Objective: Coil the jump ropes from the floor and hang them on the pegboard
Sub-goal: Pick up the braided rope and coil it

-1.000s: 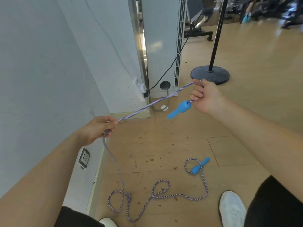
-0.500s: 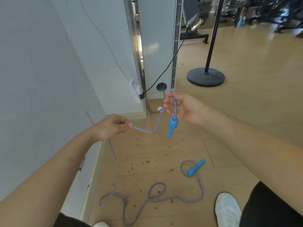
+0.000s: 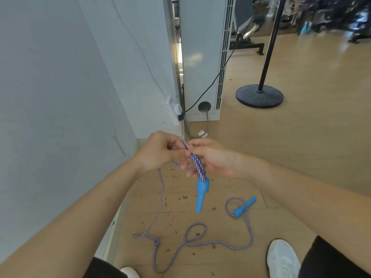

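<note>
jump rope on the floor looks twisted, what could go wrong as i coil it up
The jump rope crosses itself at two crossings on the floor; pulling it up may tighten them into knots. The loose handle lies near the white shoe, so the trailing rope could get stepped on.

Bright light spills from the upper right, glaring off the wooden floor (image 3: 311, 81); the far background smears into blur, and wide-angle distortion bows the white wall (image 3: 50, 97) at left.
</note>
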### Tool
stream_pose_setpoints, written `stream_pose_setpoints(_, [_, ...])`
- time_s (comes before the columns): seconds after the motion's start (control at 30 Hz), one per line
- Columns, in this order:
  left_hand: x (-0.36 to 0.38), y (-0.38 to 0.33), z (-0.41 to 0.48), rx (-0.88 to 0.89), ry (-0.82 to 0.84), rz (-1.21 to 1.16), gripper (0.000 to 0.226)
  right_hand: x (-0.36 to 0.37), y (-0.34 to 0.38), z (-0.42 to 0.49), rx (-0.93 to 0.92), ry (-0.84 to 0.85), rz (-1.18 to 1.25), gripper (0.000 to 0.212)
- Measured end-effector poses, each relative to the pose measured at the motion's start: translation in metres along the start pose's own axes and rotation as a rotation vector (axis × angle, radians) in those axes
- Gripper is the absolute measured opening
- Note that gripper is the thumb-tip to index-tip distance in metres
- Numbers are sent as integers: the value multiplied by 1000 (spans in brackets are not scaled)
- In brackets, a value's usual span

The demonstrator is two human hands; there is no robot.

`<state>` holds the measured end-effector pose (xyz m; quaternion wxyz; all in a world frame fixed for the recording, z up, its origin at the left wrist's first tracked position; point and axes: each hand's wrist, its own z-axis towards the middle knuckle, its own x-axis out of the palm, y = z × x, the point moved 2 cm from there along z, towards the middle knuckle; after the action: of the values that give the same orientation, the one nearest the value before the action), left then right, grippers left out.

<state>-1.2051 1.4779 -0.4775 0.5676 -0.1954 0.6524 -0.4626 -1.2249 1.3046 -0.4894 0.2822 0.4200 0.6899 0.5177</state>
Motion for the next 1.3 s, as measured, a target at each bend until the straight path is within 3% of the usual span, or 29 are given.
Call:
stream_pose_setpoints(0.1, [-2, -1, 1, 11, -131, 94, 29, -1, 0, 0, 11, -42, -82, 17])
stream_pose_setpoints(0.33, [-27, 23, 1, -94, -82, 85, 42, -20, 8, 3, 14, -43, -279, 28])
stream_pose_setpoints(0.53, [-55, 51, -6, -268, -201, 36, 36, -62, 29, 6, -115, -252, 130, 29])
stream_pose_setpoints(0.73, [-76, 93, -14, -403, -333, -22, 33, -96, 35, 10, -116, -520, 483, 35])
stream_pose_setpoints(0.9, [-84, 121, -12, -469, -439, 16, 19, -107, 25, 15, -65, -679, 562, 31])
stream_pose_setpoints(1.1, [-67, 113, 2, -495, -185, 352, 13, -95, 21, 22, -46, -585, 578, 22])
stream_pose_setpoints(1.3, [-33, 52, 9, -232, 112, 349, 10, -68, 19, 22, -67, -422, 388, 19])
